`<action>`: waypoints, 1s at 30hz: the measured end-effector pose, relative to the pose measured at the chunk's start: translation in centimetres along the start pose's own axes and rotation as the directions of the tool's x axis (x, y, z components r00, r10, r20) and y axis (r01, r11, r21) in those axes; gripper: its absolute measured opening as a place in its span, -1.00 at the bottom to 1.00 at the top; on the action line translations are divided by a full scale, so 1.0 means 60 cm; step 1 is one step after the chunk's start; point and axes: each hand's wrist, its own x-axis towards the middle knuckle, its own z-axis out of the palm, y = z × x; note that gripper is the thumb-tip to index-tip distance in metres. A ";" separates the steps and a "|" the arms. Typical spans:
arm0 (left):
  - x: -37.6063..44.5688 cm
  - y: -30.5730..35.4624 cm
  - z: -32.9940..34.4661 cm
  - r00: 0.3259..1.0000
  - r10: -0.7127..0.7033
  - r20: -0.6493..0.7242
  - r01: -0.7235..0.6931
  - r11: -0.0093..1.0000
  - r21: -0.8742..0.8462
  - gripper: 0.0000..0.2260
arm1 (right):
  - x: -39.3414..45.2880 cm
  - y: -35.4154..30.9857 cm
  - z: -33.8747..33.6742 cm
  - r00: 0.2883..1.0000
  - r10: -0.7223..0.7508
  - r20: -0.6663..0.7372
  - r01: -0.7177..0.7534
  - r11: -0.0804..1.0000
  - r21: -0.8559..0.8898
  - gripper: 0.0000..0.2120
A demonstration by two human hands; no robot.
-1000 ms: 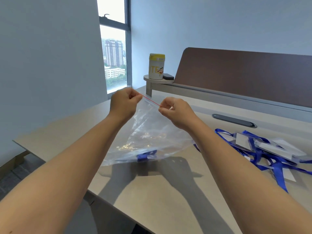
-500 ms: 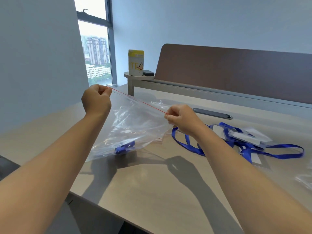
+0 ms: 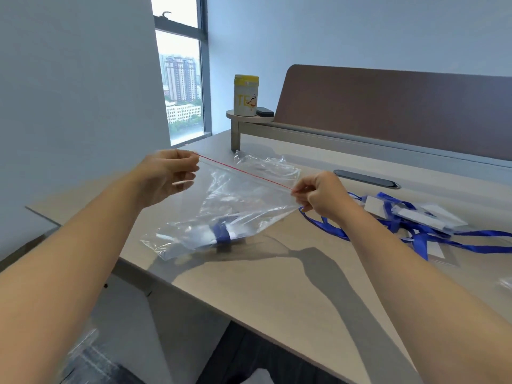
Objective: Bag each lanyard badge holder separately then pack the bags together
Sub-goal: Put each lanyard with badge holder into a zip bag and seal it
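Clear, floppy plastic zip bag (image 3: 235, 206) mid-frame, red seal strip pinched taut between left hand (image 3: 166, 173) and right hand (image 3: 318, 195); 1 blue lanyard badge holder (image 3: 219, 236) sagging inside. Light, slippery: best gripped at stiffer seal corners.

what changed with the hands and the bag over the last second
The hands slid apart along the red zip strip: a second ago they pinched it close together, now the left hand and right hand hold opposite ends. The clear bag with its rolled lanyard stays held; loose lanyards lie untouched.
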 end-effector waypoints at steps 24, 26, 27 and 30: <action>0.013 -0.164 0.009 0.879 -0.365 -0.308 0.446 0.857 0.257 -0.85 | 0.009 0.001 0.163 0.845 0.404 0.351 -0.447 0.894 0.045 -0.79; 0.018 -0.163 0.010 0.898 -0.368 -0.241 0.419 0.883 0.212 -0.81 | 0.012 0.003 0.164 0.849 0.399 0.347 -0.443 0.895 0.056 -0.84; 0.019 -0.161 0.010 0.914 -0.351 -0.203 0.388 0.902 0.187 -0.80 | 0.012 0.004 0.164 0.852 0.387 0.353 -0.438 0.896 0.075 -0.83; 0.014 -0.148 0.003 0.943 -0.307 -0.127 0.320 0.942 0.097 -0.81 | 0.008 0.004 0.159 0.897 0.296 0.329 -0.353 0.926 0.131 -0.90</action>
